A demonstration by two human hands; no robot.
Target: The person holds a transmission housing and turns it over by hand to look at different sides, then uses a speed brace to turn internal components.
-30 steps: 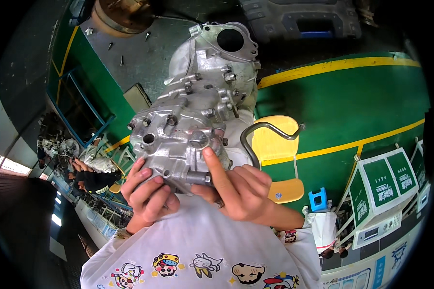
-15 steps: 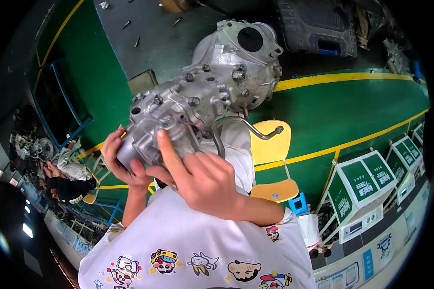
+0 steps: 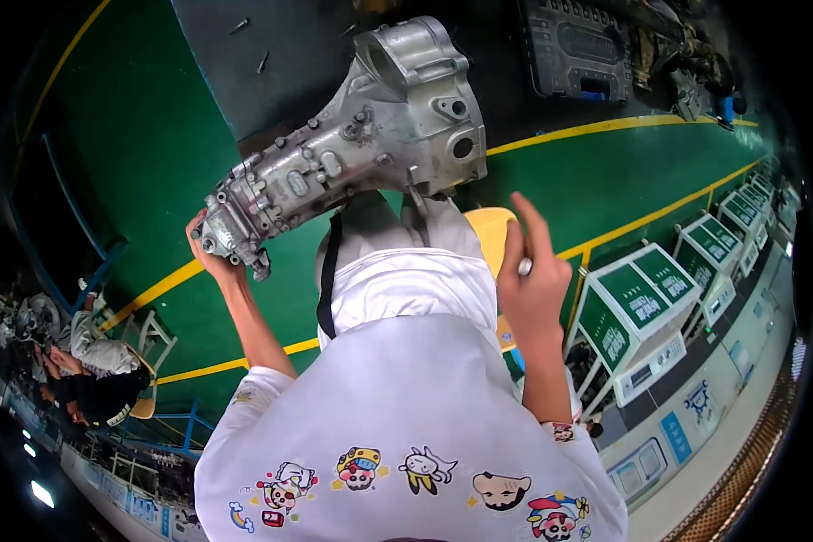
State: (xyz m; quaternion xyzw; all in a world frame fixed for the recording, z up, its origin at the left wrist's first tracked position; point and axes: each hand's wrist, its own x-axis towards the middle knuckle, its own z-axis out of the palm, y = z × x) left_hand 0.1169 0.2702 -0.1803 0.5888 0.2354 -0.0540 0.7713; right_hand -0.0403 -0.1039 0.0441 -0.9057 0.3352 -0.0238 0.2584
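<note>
A long silver cast-metal gearbox housing (image 3: pixel 321 167) lies crosswise above my lap, its wide flanged bell end at the upper right and its narrow end, covered in bolts and bosses, at the lower left. My left hand (image 3: pixel 210 248) grips that narrow end, the fingers partly hidden behind it. My right hand (image 3: pixel 533 271) is off the housing, raised beside the yellow chair (image 3: pixel 485 233), index finger stretched out and the others bent, with a small silver band among them, apparently a ring. I see nothing held in it.
A dark metal bench top (image 3: pixel 226 68) with loose bolts (image 3: pixel 262 61) and a black tool case (image 3: pixel 574 50) lies ahead. Green-and-white cabinets (image 3: pixel 632 307) line the right side. At the left are a blue metal frame (image 3: pixel 81 226) and a co-worker in black (image 3: pixel 99 388) among metal parts.
The housing has swung round and away from me, its narrow end leftward. My right hand has left it and moved right. The bent metal pipe seen earlier is not visible now.
</note>
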